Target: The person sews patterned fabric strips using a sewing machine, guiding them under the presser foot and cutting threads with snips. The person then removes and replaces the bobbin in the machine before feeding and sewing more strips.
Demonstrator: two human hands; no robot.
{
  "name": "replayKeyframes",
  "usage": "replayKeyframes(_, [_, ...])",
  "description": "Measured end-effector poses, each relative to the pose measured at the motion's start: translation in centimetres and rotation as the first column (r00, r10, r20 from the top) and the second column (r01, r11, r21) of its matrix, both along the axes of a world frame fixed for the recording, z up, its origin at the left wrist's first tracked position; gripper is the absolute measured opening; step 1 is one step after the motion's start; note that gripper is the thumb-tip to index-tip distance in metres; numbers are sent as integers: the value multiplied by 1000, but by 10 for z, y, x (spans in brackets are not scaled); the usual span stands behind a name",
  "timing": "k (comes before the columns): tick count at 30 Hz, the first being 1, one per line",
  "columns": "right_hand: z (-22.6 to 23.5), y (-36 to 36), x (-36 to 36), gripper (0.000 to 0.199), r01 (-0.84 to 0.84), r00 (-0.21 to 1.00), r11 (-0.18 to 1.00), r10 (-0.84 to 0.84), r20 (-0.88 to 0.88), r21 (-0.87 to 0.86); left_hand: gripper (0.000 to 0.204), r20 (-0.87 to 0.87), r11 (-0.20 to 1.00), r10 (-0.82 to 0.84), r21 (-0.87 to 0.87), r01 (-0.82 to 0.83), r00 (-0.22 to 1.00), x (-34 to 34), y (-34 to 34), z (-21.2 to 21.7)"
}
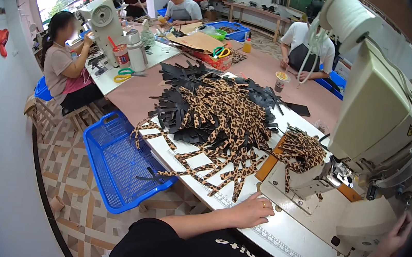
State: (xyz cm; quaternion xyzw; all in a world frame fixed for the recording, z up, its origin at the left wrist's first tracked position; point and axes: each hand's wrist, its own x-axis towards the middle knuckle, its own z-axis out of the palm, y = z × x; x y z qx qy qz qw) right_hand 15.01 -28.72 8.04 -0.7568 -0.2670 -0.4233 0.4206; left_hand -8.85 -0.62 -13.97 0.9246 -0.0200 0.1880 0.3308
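My left hand [253,211] lies on the white sewing table [299,252] by its front edge, fingers resting loosely on the surface and a ring on one. A printed ruler strip [280,238] runs along that edge. Beside the sewing machine [379,115], at the far right, my right hand [398,234] is raised with its fingers curled together below a small metal knob [408,196]; whatever they hold is hidden. Leopard-print strips [228,116] lie heaped over black strips [170,105] beyond my left hand. A smaller leopard-print bundle [302,150] lies against the machine's base.
A blue plastic basket [122,169] stands left of the table. Farther back are a phone [297,109], a drink cup [281,82], green-and-orange scissors [124,75] and a red box [217,62]. Several people work around the tables. A white thread cone [350,20] tops the machine.
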Motion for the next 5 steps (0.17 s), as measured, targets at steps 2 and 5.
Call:
replayKeyframes(2, [-16,3,-10,16,-94,993,987,84,-81,-133,25,-36,1000,-2,-25,1,999,0,0,1])
replayKeyframes(5, [-11,8,-16,13,-50,991,981,71,109,-190,24,-50,1000,-21,-11,20,999,1,1,3])
